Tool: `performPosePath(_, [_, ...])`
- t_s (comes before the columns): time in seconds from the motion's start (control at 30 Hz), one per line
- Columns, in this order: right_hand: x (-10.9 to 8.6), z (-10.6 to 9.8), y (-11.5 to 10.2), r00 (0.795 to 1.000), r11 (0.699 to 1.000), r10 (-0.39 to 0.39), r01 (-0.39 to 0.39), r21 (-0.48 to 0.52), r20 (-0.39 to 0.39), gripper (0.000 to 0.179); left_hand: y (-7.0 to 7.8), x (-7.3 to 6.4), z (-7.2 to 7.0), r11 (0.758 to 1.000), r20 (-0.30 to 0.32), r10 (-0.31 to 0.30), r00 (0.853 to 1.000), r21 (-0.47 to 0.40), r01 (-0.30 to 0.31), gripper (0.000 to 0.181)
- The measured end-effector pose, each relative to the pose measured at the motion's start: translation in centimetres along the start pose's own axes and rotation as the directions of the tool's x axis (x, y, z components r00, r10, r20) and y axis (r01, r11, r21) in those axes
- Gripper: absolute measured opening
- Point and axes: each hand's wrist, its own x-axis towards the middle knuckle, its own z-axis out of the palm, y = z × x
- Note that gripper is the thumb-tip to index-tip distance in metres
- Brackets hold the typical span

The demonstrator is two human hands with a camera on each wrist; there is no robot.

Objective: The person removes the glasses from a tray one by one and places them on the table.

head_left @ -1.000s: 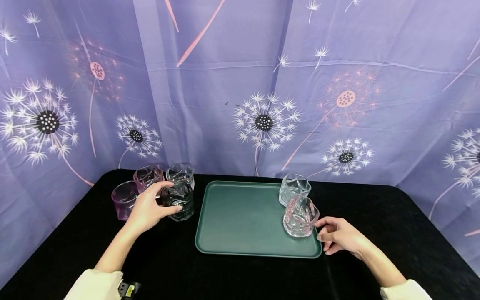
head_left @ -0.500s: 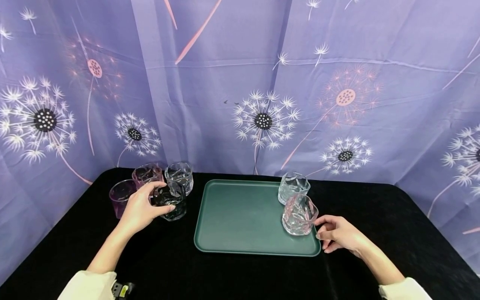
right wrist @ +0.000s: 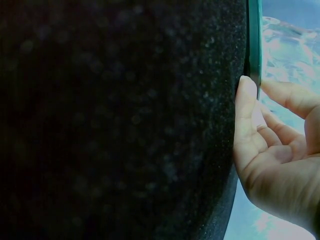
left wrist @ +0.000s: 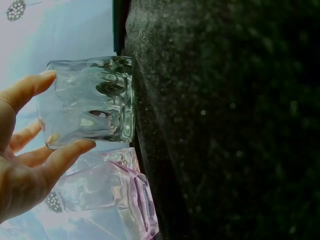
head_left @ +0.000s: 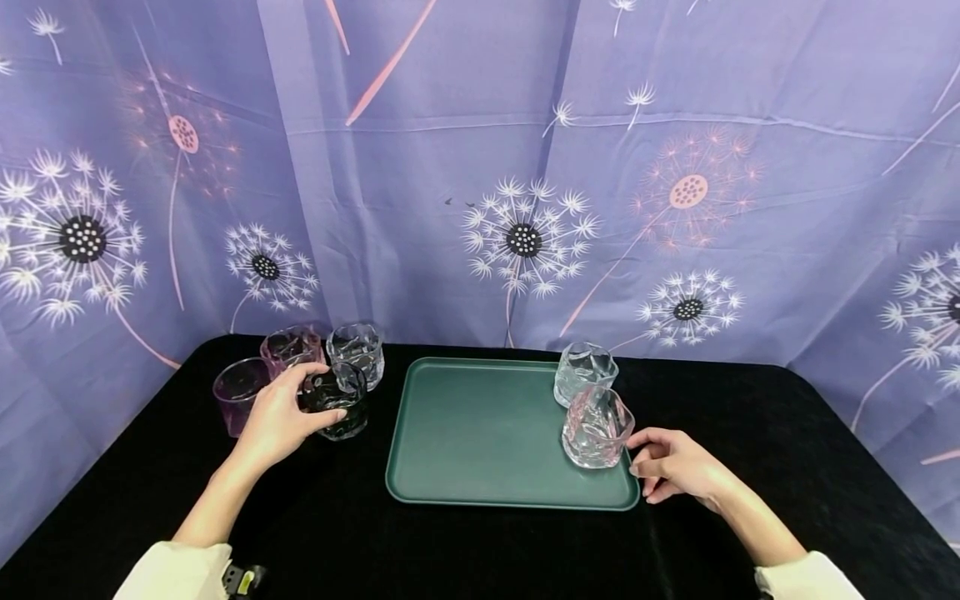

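At the left of the table, my left hand [head_left: 279, 418] grips a smoky dark drinking glass [head_left: 347, 421] by its upper part, thumb on the near side and fingers on the far side. In the left wrist view this glass [left wrist: 95, 102] has its base right at the black cloth. My right hand [head_left: 678, 472] pinches the right rim of a green tray [head_left: 480, 433] near its front corner. In the right wrist view, thumb and finger lie on either side of the tray's rim [right wrist: 254, 45]. A pale pink glass [head_left: 596, 433] stands on the tray beside this hand.
Another clear glass [head_left: 585, 375] stands behind the pink one at the tray's right side. Around the left hand are a purple glass [head_left: 238, 398], a pinkish glass [head_left: 291, 348] and a clear glass [head_left: 358, 354]. A purple curtain [head_left: 420, 208] hangs behind the black-covered table [head_left: 465, 554].
My left hand has shifted left with the dark glass, away from the tray, and then slowed nearly to a stop. The right hand keeps its place at the tray's rim.
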Motion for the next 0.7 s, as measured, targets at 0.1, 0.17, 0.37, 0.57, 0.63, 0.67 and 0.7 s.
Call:
performPosePath(0.1, [0.0, 0.0, 0.0, 1.0, 1.0, -0.006, 0.006, -0.002, 0.001, 0.042, 0.0, 0.0, -0.1, 1.0, 0.004, -0.006, 1.0, -0.001, 0.006, 0.056])
performPosePath(0.17, [0.0, 0.0, 0.0, 1.0, 1.0, -0.007, 0.007, -0.001, 0.002, 0.042, 0.0, -0.1, -0.2, 1.0, 0.012, -0.018, 1.0, 0.002, 0.018, 0.057])
performPosePath(0.37, [0.0, 0.0, -0.1, 1.0, 1.0, 0.001, -0.001, -0.001, 0.002, 0.042, 0.3, -0.3, -0.6, 0.998, 0.039, -0.061, 0.997, 0.002, 0.061, 0.062])
performPosePath(0.57, [0.0, 0.1, -0.1, 1.0, 1.0, -0.004, 0.004, -0.004, -0.002, 0.042, 0.7, -0.3, -0.6, 0.998, 0.038, -0.07, 0.997, -0.002, 0.07, 0.063])
performPosePath(0.63, [0.0, 0.1, -0.1, 1.0, 1.0, -0.002, 0.002, -0.004, -0.003, 0.042, 0.8, -0.3, -0.6, 0.998, 0.036, -0.067, 0.997, -0.004, 0.067, 0.064])
performPosePath(0.67, [0.0, 0.1, -0.1, 1.0, 1.0, 0.0, 0.0, -0.004, -0.003, 0.042, 0.9, -0.2, -0.7, 0.998, 0.035, -0.065, 0.997, -0.006, 0.066, 0.064])
performPosePath(0.7, [0.0, 0.1, -0.1, 1.0, 1.0, 0.002, -0.002, -0.004, -0.004, 0.042, 1.1, -0.2, -0.7, 0.998, 0.033, -0.064, 0.997, -0.008, 0.065, 0.064])
